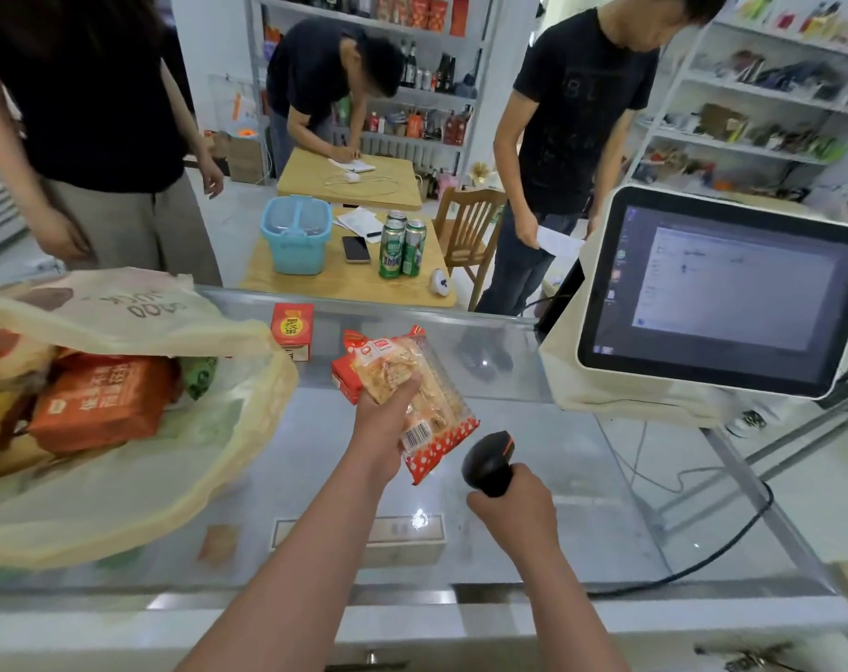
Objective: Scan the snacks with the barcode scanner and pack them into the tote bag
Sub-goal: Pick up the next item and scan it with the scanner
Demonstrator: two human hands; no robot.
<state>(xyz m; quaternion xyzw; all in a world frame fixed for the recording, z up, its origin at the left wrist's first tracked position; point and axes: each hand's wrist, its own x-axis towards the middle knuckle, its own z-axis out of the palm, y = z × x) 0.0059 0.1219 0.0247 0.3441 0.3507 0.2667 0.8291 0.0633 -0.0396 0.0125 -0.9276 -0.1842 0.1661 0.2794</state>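
**Q:** Where is the snack being scanned?

**A:** A clear snack packet with red dotted ends is held above the glass counter, near the middle of the view; the left hand grips it, fingers and thumb curled round its middle; a white barcode label shows near its lower end.

**Q:** And the scanner?

**A:** The right hand is wrapped tight round the handle of a black barcode scanner; the scanner's head is tilted up toward the barcode, just beside the packet but not touching it; a black cable trails across the counter on the right.

**Q:** Where is the bag?

**A:** A cream tote bag lies on the counter at the left, its mouth open toward the viewer; an orange packet and other snacks lie inside.

**Q:** Anything else?

**A:** A red box stands on the counter behind the packet; a white till screen sits at the right; beyond the counter, three people stand near a wooden table holding green cans and a blue basket.
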